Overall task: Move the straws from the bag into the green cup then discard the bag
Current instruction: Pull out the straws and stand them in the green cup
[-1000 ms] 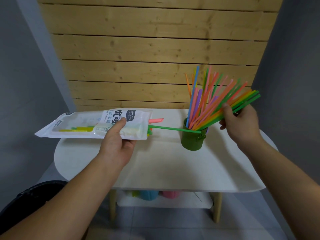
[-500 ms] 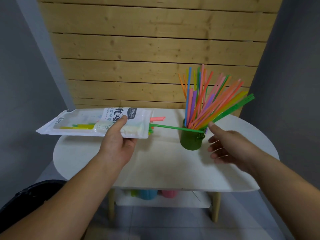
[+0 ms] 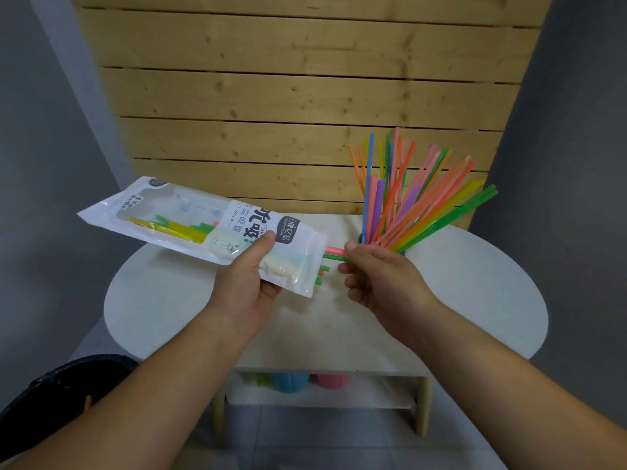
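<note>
A left hand [image 3: 244, 279] grips a glossy, flat plastic bag [image 3: 203, 228] above a smooth white oval table [image 3: 475, 283]. The right hand [image 3: 376, 279] pinches a thin green straw [image 3: 334, 257] at its mouth. Bright tubular straws [image 3: 407, 205] fan from the green cup [image 3: 362, 238].

White printed plastic bag [image 3: 190, 218] tilted above white table's [image 3: 475, 283] left half, few straws [image 3: 176, 227] inside. Bright plastic straws [image 3: 407, 198] fan from half-hidden green cup [image 3: 361, 237].

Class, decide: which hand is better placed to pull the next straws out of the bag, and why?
Right. The right hand is at the open end of the bag, pinching the straw ends sticking out; the left hand grips the bag's middle, steadying it.
</note>
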The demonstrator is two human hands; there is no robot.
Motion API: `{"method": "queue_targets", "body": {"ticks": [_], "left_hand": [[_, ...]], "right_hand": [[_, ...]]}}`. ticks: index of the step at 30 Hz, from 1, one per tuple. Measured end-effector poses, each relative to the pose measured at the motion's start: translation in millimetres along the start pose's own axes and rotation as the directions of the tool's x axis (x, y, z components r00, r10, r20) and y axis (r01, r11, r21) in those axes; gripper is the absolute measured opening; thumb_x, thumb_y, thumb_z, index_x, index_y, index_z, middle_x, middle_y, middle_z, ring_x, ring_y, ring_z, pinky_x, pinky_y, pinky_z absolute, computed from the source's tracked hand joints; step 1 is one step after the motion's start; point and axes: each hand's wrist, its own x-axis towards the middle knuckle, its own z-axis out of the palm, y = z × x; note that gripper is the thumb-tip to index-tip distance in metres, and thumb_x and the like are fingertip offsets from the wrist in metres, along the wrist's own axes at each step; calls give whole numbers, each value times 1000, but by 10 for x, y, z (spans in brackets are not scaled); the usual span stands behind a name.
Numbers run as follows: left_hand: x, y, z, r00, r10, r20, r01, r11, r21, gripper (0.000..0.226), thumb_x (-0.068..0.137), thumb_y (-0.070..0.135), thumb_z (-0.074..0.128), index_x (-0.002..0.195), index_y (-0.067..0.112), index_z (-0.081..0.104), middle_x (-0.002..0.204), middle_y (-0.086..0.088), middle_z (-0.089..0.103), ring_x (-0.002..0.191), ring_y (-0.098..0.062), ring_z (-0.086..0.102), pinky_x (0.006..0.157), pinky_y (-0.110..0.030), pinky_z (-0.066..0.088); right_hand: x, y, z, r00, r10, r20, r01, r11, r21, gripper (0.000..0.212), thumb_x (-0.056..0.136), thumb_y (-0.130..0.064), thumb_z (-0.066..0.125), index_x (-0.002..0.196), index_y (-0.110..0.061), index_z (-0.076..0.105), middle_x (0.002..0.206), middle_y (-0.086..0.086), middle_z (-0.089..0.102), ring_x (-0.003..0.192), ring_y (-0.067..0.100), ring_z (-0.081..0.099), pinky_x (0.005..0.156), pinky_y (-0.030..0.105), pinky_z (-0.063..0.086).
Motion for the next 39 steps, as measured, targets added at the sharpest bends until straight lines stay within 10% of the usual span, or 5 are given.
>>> {"method": "queue_targets", "body": {"ticks": [14, 23, 32, 39], "left_hand": [[-10, -10, 10, 998, -53, -20, 51, 997, -65, 26, 93, 7, 70, 115, 20, 69, 104, -1, 82, 90, -16, 79, 61, -32, 64], [15, 27, 3, 997, -75, -35, 70, 990, -119, 26, 93, 6, 69, 116, 17, 67, 99, -3, 83, 87, -17, 80, 60, -37, 65], [0, -7, 15, 995, -88, -38, 83, 988, -128, 29, 93, 5, 69, 118, 18, 67, 100, -3, 83, 87, -17, 80, 59, -36, 64], [15, -6, -1, 994, -101, -38, 96, 987, -126, 26, 94, 6, 68, 118, 17, 66, 99, -3, 83, 86, -17, 80, 59, -36, 64]], "right_hand": [[23, -107, -234, 999, -44, -27, 46, 997, 61, 31, 96, -10, 39, 119, 5, 53, 69, 13, 72, 49, 18, 59, 47, 30, 48], [-39, 74, -276, 996, 67, 57, -67, 998, 9, 44, 84, -51, 72, 108, -14, 65, 80, 7, 74, 58, 17, 66, 50, 28, 51], [-35, 79, 8, 989, 93, 115, -137, 866, 481, 10, 85, -16, 76, 82, -11, 68, 63, 2, 58, 52, 7, 56, 51, 20, 52], [-31, -9, -68, 992, -67, -102, 102, 916, 389, 16, 92, -21, 69, 90, -5, 71, 65, 2, 63, 59, 8, 61, 59, 20, 55]]}}
